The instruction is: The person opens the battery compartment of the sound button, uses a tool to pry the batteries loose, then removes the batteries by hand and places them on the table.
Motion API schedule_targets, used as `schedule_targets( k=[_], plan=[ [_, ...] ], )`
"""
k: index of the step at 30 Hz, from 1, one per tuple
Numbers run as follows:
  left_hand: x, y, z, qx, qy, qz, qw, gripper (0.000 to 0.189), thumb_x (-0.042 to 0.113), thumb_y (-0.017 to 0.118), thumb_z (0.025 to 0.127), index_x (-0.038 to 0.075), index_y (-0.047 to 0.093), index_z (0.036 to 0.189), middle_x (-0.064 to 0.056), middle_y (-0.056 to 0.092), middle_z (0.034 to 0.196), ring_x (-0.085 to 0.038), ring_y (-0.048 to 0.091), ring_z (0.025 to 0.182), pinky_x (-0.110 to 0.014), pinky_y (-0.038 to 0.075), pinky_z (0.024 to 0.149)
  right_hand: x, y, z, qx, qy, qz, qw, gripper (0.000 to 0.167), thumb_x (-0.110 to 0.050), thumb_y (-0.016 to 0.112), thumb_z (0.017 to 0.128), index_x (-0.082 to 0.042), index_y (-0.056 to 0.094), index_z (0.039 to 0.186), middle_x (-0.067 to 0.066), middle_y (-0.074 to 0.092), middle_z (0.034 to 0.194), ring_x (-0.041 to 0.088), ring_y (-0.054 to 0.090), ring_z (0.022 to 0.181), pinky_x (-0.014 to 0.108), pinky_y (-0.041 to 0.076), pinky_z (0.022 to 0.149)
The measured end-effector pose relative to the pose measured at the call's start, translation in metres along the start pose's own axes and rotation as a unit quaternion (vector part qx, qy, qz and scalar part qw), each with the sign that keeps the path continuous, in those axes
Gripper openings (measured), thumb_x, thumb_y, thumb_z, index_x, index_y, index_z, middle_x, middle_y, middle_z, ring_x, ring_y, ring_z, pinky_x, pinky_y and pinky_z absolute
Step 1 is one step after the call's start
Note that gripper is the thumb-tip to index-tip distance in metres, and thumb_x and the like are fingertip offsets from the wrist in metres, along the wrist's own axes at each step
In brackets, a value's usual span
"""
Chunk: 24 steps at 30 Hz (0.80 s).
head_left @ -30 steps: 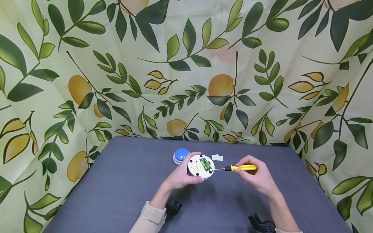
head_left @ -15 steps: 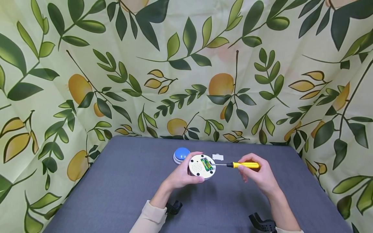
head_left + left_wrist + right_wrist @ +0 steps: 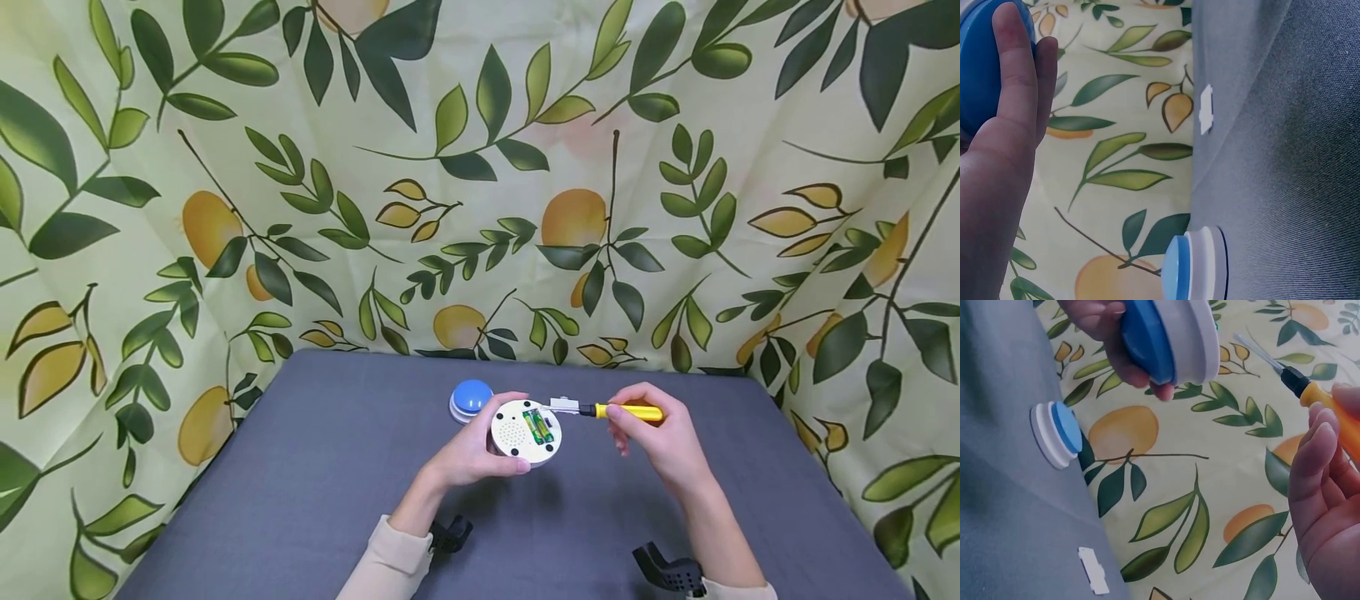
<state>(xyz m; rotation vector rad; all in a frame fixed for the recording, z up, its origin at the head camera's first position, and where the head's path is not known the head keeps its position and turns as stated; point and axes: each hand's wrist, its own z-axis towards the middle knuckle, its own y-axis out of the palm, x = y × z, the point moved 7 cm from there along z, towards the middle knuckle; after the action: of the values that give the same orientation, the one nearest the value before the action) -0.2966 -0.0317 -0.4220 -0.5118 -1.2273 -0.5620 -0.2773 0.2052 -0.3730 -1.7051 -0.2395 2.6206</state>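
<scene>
Left hand (image 3: 472, 452) gripping tilted button (image 3: 512, 432) (batteries (image 3: 538, 427) bared!), right hand (image 3: 665, 439) pinching yellow screwdriver (image 3: 630, 412), second button (image 3: 472, 396) near desk's (image 3: 337, 458) far edge

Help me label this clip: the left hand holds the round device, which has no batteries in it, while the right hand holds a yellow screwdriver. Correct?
Not quite: the head view shows green batteries in the round device. The left hand holds it, and the right hand holds a yellow screwdriver.
</scene>
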Motion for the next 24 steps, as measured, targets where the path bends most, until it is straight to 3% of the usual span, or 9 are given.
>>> schedule_targets(
  k=[5,12,19,24],
  plan=[
    [0.000,0.001,0.000,-0.006,-0.005,-0.005,1.0000,0.089,0.011,0.083,0.080,0.007,0.030,0.152,-0.015,0.054,0.131,-0.019,0.063,0.108,-0.029,0.055,0.089,0.003,0.003,0.005,-0.001,0.011,0.003,0.9999,0.012,0.002,0.066,0.095,0.005,0.062,0.105,0.013,0.064,0.078,0.024,0.059,0.057,0.033,0.055,0.052],
    [-0.004,0.000,0.001,0.009,-0.023,0.012,0.9996,0.091,0.011,0.086,0.076,0.013,0.034,0.151,-0.009,0.055,0.130,-0.020,0.062,0.110,-0.030,0.054,0.092,0.008,0.005,0.010,0.002,0.031,0.015,0.9994,0.018,0.001,0.070,0.093,0.005,0.060,0.108,0.015,0.064,0.080,0.025,0.061,0.060,0.034,0.057,0.055],
    [-0.004,0.000,0.000,0.012,-0.020,0.035,0.9991,0.090,0.021,0.088,0.077,0.014,0.036,0.150,-0.007,0.056,0.128,-0.019,0.060,0.110,-0.030,0.053,0.092,0.016,0.008,0.009,-0.011,0.036,0.027,0.9989,0.018,0.003,0.068,0.093,0.008,0.059,0.107,0.018,0.063,0.086,0.025,0.062,0.064,0.033,0.058,0.060],
    [-0.004,0.000,0.000,0.014,-0.023,0.042,0.9988,0.089,0.020,0.087,0.077,0.015,0.037,0.150,-0.007,0.055,0.127,-0.018,0.061,0.109,-0.030,0.053,0.092,0.019,0.011,0.009,-0.025,0.034,0.016,0.9990,0.018,0.003,0.070,0.092,0.005,0.061,0.107,0.016,0.062,0.088,0.026,0.062,0.065,0.033,0.058,0.062]
  ],
)
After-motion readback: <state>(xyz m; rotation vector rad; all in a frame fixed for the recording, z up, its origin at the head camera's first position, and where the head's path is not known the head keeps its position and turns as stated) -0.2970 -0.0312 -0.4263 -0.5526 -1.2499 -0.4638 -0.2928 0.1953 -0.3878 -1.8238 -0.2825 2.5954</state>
